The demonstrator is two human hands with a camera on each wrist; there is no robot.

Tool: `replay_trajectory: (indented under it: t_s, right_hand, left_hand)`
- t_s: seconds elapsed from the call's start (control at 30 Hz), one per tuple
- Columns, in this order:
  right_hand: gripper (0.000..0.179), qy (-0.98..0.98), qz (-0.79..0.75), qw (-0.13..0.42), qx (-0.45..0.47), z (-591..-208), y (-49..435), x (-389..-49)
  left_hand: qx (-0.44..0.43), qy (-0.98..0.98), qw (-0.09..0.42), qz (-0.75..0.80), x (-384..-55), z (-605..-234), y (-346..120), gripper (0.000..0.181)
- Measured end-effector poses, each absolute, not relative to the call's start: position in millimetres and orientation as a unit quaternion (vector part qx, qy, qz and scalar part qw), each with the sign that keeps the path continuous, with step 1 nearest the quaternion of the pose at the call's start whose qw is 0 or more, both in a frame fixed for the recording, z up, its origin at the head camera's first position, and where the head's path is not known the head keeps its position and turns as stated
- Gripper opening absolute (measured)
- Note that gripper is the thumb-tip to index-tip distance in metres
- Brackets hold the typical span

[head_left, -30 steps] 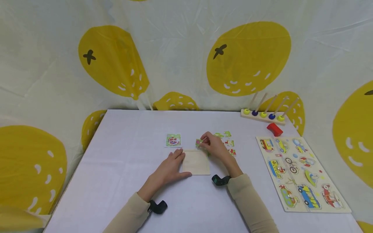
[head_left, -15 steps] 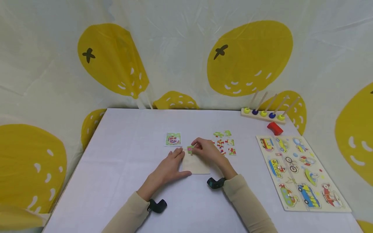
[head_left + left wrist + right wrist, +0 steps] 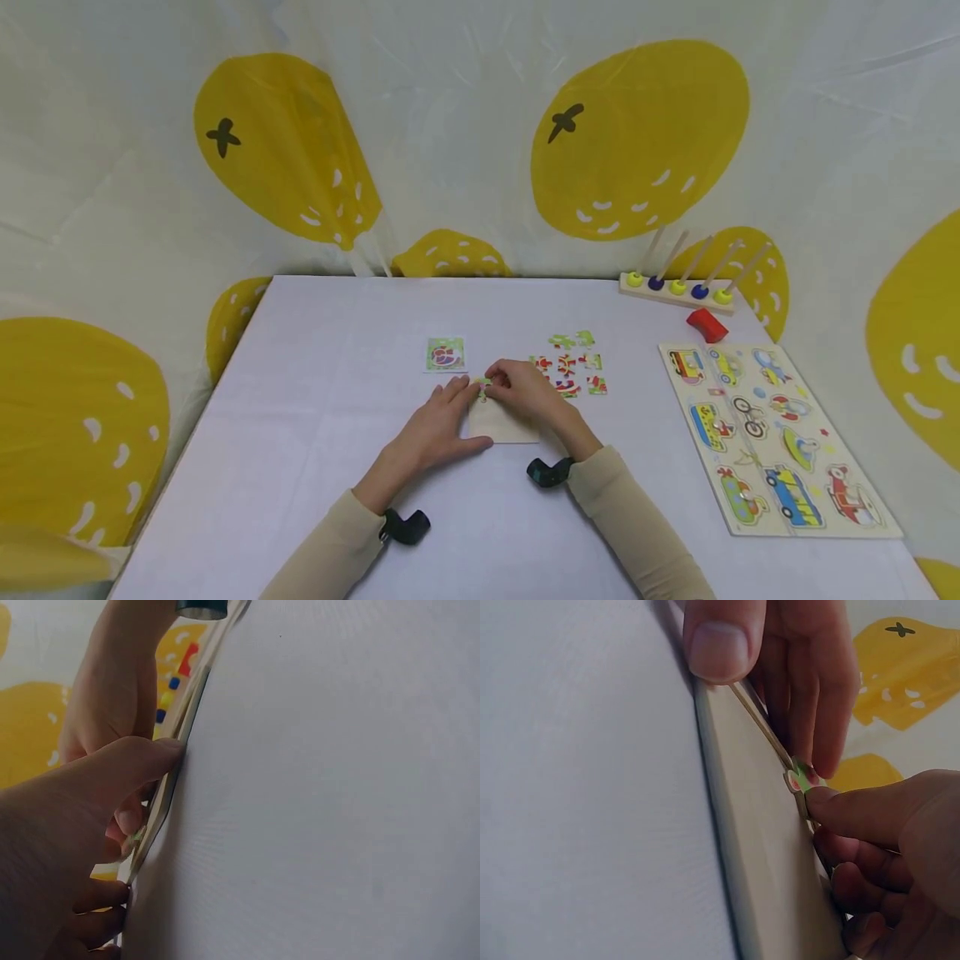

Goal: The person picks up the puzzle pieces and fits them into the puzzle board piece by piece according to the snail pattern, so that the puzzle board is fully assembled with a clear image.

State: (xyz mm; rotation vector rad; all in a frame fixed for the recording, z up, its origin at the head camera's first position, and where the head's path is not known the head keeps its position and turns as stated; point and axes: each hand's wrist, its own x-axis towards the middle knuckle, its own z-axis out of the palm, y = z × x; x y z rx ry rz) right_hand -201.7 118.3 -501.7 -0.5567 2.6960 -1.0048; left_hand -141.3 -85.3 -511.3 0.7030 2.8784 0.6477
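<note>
My left hand (image 3: 435, 427) braces the left side of a shallow square wooden puzzle tray (image 3: 510, 428), fingers extended toward its far left corner. The left thumb (image 3: 721, 652) presses the near rim in the right wrist view. With thumb and fingers, my right hand (image 3: 531, 393) pinches a small green jigsaw piece (image 3: 804, 778) with a pink spot. This piece is at the tray's far left corner, near the left fingertips. Whether it lies flat cannot be told. Several loose jigsaw pieces (image 3: 566, 363) lie behind the right hand, some partly covered by it.
A small picture card (image 3: 446, 355) lies behind the tray. On the right is a wooden vehicle puzzle board (image 3: 772, 508). Beyond it are a red curved block (image 3: 707, 326) and a rack with upright pegs (image 3: 677, 292). A fruit-patterned curtain (image 3: 457, 133) hangs behind the table.
My right hand has carried the green piece leftward from beside the loose pieces to the tray's far left corner. The left hand has stayed at the tray's left side.
</note>
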Motion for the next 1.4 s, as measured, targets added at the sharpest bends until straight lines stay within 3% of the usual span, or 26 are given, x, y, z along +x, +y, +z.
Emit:
replay_trajectory:
  t_s: [0.5, 1.4]
  right_hand:
    - [0.025, 0.909, -0.339, 0.127, -0.205, -499, 123, -203]
    - [0.023, 0.915, -0.339, 0.103, -0.190, -493, 132, -206]
  left_hand:
    - [0.232, 0.951, 0.059, 0.197, -143, -514, -86, 0.088]
    - [0.242, 0.950, 0.049, 0.190, -143, -515, -86, 0.088]
